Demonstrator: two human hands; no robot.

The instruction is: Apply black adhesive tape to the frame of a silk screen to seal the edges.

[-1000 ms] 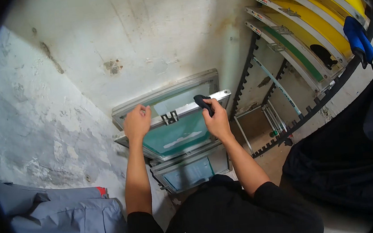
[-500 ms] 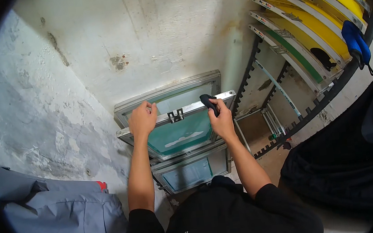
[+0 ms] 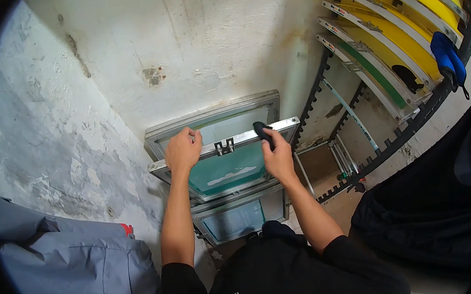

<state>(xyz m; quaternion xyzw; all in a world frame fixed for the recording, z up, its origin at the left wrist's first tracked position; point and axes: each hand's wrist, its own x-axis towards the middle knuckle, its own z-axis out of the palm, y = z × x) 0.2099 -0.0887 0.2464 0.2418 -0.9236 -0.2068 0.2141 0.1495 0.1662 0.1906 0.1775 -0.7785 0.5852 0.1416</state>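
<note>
The black notched rack [image 3: 394, 144] holds yellow-filled frames [image 3: 406, 34] in its upper slots. Left of the rack's left edge, the green screen frame [image 3: 229, 167] stands tilted. The left hand [image 3: 184, 151] curls over its top bar near the left corner, whether clamped I cannot tell; the right hand [image 3: 278, 155] pinches a black pad [image 3: 262, 132] near the right corner.

The left hand [image 3: 184, 151] curls at the top bar of a metal frame [image 3: 249, 138] with green mesh; the right hand [image 3: 278, 157] grips a black piece [image 3: 262, 133] there. A clip [image 3: 224, 146] sits between them. Another frame stands behind, near the wall [image 3: 226, 46]; yellow screens [image 3: 411, 36] fill a rack [image 3: 372, 164] at right.
</note>
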